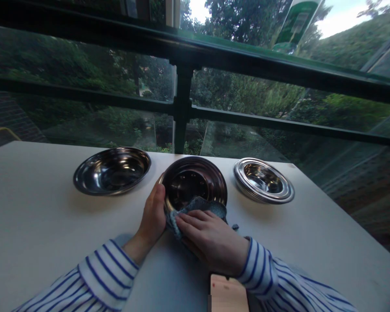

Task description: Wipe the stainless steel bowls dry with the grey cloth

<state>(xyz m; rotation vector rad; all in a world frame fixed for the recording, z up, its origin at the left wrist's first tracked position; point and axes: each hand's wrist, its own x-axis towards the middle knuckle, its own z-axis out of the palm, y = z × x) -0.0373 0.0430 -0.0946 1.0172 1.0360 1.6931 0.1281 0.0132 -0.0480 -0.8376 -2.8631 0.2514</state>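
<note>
A shiny metal bowl (191, 182) is tilted up in front of me, its hollow facing my head. My left hand (153, 214) grips its left rim, thumb on the edge and the other fingers hidden behind. A blue-grey cloth (211, 208) is draped over the bowl's near rim. My right hand (211, 236) presses the cloth against that rim, its fingers together on the fabric. Part of the cloth hangs below, hidden by the right hand.
A wide metal bowl (113, 171) stands at the left of the white table (94, 229). Several nested metal bowls (263, 180) stand at the right. A phone (229, 294) lies at the near edge. Beyond the table is a green-framed window, with a green-labelled bottle (295, 26) on its ledge.
</note>
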